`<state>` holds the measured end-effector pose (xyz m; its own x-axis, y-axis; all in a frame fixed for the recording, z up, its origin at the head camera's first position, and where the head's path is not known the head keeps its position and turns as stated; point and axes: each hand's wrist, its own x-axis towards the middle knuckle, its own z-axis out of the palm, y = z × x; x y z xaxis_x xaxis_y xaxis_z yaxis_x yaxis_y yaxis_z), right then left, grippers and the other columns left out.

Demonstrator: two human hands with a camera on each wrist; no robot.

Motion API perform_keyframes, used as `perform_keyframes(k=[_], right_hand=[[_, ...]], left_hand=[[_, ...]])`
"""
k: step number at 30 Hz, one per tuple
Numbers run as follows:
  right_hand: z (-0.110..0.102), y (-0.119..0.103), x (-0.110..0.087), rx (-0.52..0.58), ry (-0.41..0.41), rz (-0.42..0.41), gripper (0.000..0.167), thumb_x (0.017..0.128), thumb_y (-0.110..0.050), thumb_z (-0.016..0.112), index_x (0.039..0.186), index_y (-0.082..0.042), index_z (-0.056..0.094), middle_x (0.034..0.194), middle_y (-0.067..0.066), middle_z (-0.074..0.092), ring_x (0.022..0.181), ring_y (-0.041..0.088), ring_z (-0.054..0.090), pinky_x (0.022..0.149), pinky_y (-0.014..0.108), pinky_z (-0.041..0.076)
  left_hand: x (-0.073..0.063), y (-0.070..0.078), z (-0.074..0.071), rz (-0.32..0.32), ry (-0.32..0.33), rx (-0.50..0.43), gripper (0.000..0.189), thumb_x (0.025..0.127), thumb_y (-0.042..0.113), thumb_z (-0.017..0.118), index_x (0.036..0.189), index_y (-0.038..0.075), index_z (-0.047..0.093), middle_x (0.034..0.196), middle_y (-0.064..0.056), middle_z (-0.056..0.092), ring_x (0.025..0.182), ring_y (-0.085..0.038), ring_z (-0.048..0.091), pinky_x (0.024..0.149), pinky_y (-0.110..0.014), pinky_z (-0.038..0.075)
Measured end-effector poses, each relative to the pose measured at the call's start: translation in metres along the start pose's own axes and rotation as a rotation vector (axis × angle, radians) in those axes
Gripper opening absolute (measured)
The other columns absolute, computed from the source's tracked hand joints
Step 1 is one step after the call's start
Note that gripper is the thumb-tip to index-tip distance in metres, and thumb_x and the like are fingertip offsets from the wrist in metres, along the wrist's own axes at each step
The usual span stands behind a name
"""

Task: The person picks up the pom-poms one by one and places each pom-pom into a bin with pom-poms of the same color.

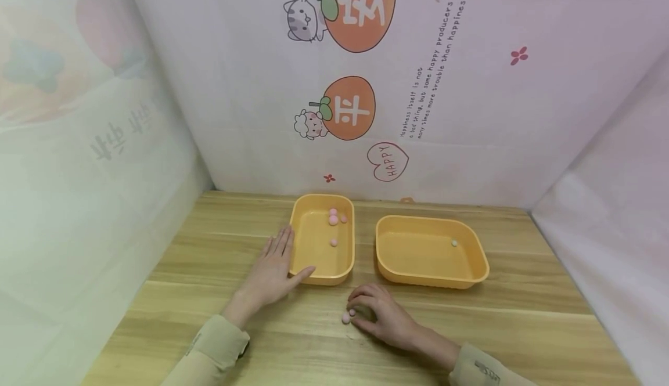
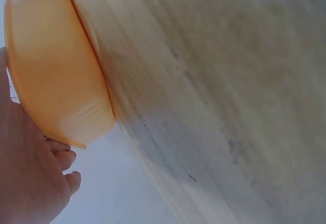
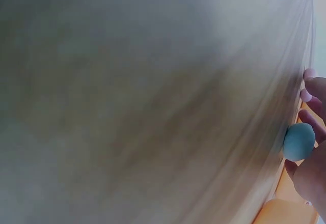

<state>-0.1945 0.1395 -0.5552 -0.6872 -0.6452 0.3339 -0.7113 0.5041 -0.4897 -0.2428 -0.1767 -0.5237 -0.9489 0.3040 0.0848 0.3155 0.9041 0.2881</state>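
Note:
My left hand [image 1: 270,274] lies along the left side of a yellow plastic basin [image 1: 296,258], fingers straight on its side and thumb over the near rim corner. Several pink balls [image 1: 333,220] lie in that basin. On the wood in front of it, my right hand [image 1: 385,318] pinches a small pink ball [image 1: 352,312] between thumb and fingertips. A larger pink ball [image 1: 346,318] sits right beside it. Under the curled fingers, the right wrist view shows a blue-green ball [image 3: 299,141], mostly hidden by the hand from above.
A second yellow basin [image 1: 430,278] stands to the right, with one small pale ball [image 1: 454,243] inside. Both basins rest on a wood-grain table [image 1: 292,345]. Printed white cloth [image 1: 251,113] hangs behind the table and along both sides.

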Motion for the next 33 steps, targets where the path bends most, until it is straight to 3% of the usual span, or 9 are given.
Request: perform_keyframes(k=[13,22,33], right_hand=[[0.003,0.004,-0.001,-0.019,0.07,-0.035,0.013,0.091,-0.007,0.088,0.099,-0.015,0.081,0.114,-0.002,0.077,0.114,0.018,0.069,0.103,0.048,0.058],[-0.001,0.0,-0.002,-0.036,0.121,-0.058,0.021,0.086,-0.005,0.091,0.098,-0.015,0.078,0.11,-0.003,0.078,0.111,0.017,0.07,0.104,0.053,0.057],[-0.008,-0.003,-0.002,-0.007,0.178,-0.054,0.023,0.085,-0.001,0.089,0.097,-0.015,0.077,0.102,-0.008,0.076,0.102,0.01,0.068,0.096,0.037,0.058]], left_hand=[[0.0,0.001,-0.001,-0.004,-0.015,-0.008,0.114,0.106,0.08,0.042,0.174,-0.004,0.007,0.185,-0.023,0.008,0.173,-0.038,0.013,0.142,-0.058,0.015],[0.0,0.0,0.0,-0.003,-0.014,-0.016,0.113,0.106,0.079,0.043,0.174,-0.004,0.005,0.185,-0.024,0.008,0.173,-0.039,0.013,0.142,-0.058,0.014],[0.001,0.0,0.001,0.003,-0.005,-0.009,0.113,0.106,0.079,0.043,0.174,-0.004,0.007,0.185,-0.024,0.008,0.173,-0.04,0.014,0.142,-0.058,0.015]])
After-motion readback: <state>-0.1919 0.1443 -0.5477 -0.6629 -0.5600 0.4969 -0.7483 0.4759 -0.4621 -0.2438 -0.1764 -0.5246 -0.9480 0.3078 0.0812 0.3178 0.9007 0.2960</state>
